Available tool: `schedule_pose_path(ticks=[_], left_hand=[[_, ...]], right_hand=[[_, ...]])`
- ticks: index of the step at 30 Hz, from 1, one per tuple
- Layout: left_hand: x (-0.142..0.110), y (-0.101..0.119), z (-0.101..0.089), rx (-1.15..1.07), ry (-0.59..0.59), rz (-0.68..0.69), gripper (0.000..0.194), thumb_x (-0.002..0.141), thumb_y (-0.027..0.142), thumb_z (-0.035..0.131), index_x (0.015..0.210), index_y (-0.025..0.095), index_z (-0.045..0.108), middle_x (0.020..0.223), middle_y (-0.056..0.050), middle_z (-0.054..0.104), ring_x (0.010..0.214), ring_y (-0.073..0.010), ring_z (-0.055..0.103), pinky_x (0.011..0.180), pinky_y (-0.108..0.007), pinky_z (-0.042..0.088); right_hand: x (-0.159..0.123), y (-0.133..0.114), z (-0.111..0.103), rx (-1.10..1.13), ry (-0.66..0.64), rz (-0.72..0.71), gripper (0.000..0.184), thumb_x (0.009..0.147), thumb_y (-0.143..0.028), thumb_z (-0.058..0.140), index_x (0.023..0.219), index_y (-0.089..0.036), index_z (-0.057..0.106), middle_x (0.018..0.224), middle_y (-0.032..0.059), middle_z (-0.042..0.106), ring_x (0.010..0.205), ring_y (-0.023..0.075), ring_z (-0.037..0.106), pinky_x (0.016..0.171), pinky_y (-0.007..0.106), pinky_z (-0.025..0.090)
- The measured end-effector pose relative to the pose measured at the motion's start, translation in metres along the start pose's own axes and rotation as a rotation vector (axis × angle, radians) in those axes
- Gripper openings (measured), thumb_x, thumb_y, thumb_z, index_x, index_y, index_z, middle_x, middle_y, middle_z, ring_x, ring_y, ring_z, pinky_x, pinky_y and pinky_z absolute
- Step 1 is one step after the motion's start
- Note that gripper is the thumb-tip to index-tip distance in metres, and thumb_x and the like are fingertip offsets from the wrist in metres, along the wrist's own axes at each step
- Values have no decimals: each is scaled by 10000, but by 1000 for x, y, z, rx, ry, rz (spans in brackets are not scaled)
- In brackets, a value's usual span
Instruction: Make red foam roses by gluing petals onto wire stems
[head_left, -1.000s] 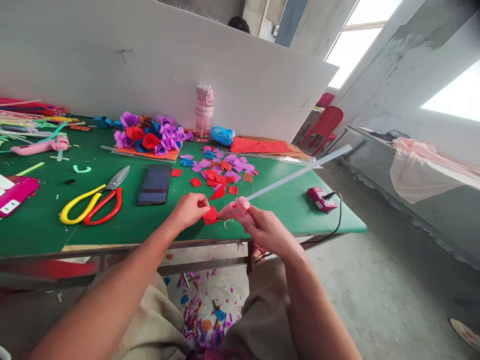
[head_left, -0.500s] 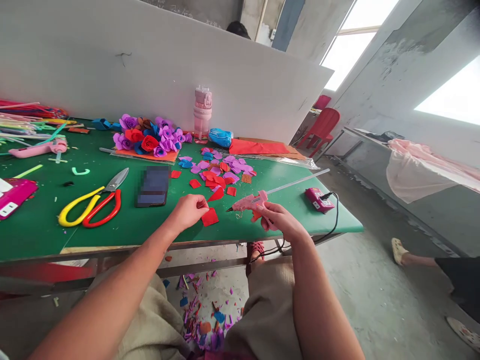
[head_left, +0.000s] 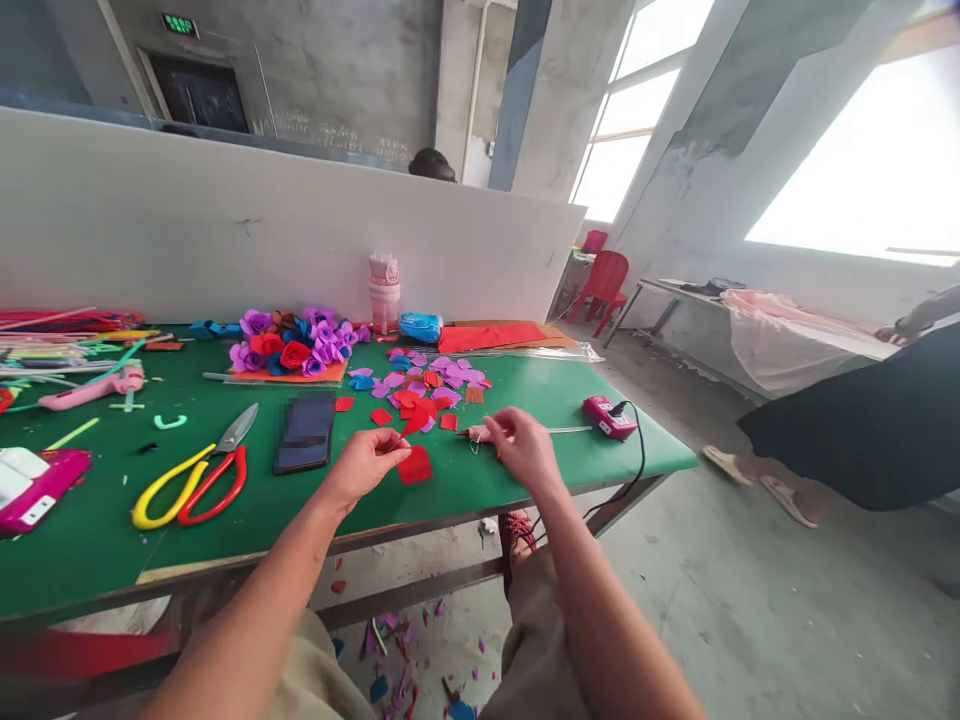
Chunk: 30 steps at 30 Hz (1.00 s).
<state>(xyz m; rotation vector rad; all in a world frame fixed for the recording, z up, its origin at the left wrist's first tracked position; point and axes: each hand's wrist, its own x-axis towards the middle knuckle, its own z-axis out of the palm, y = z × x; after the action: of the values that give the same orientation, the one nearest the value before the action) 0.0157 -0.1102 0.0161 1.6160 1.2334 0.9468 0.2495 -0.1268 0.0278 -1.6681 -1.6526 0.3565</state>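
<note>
My left hand (head_left: 365, 468) is closed in a pinch on a red paper petal (head_left: 417, 414), which rises from the fingertips. Just right of these fingers, a red square of paper (head_left: 415, 465) lies on the green tabletop. The pink glue gun (head_left: 478, 434) rests on the table with its nozzle to the left and a clear glue stick out behind. Over its body hangs my right hand (head_left: 523, 452), fingers bent and apart, hiding the handle. Loose red, purple and blue petals (head_left: 450, 372) are scattered beyond both hands.
Scissors (head_left: 225, 455) and a phone (head_left: 306, 432) lie to the left. Paper roses (head_left: 296, 345) and a pink bottle (head_left: 385, 295) stand by the white board (head_left: 300, 220). At right sits a pink power socket (head_left: 609, 417) with a cable. A person in dark clothing (head_left: 847, 440) stands beyond.
The glue gun has gone from my right hand's grasp onto the table, and that hand's fingers have loosened. My left hand still pinches the petal. The view has tilted up.
</note>
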Motion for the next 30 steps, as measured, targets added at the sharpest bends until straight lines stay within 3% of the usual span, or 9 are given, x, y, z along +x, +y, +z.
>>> schedule_pose_path(ticks=[2,4,6,13,19,23,27,30], left_hand=[[-2,6,1,-25,-6,-2,225,648,385,644,657,161,620,641,-4,622,640,-153,560,647,-267,419],[-3,9,1,-49,0,2,216,646,375,648,660,162,618,648,-3,626,651,-158,568,662,-272,424],[-3,9,2,-67,13,10,213,646,373,650,657,163,615,651,-4,629,658,-162,575,673,-275,429],[-2,7,0,-113,59,46,243,653,394,666,684,157,621,669,-16,630,659,-158,572,649,-263,432],[-2,4,-8,-77,199,68,317,753,454,547,891,172,593,695,-16,603,529,-115,487,481,-221,355],[-3,1,-3,-65,197,88,253,803,382,472,962,191,517,706,-2,617,434,-87,356,426,-217,286],[-8,8,10,-202,181,48,203,806,405,497,854,209,470,733,-13,647,473,-99,433,463,-224,341],[-10,12,16,-245,211,60,247,774,444,551,767,201,510,751,-32,651,644,-149,565,608,-263,434]], right_hand=[[-5,-27,10,276,-279,-97,319,813,-446,490,907,-176,631,853,38,672,767,146,594,649,230,427],[-9,-49,20,354,-513,-119,261,769,-380,550,892,-172,646,813,18,675,714,133,586,602,214,413],[-9,-60,29,328,-583,-77,177,734,-298,551,789,-157,643,698,-2,644,611,112,538,525,203,364],[7,-63,39,369,-522,-25,135,659,-192,456,544,-154,516,493,-50,430,481,73,365,452,204,240],[11,-43,55,599,-335,50,191,689,-304,476,569,-158,499,511,-44,405,484,75,319,457,209,228],[13,-27,58,719,-259,101,226,710,-366,492,652,-152,538,553,-33,430,506,84,328,466,210,232],[15,-24,50,693,-226,86,262,728,-402,488,629,-162,526,544,-34,409,498,88,312,463,219,219],[15,-26,45,669,-186,70,278,737,-421,484,619,-172,522,528,-40,391,483,90,298,457,225,206]])
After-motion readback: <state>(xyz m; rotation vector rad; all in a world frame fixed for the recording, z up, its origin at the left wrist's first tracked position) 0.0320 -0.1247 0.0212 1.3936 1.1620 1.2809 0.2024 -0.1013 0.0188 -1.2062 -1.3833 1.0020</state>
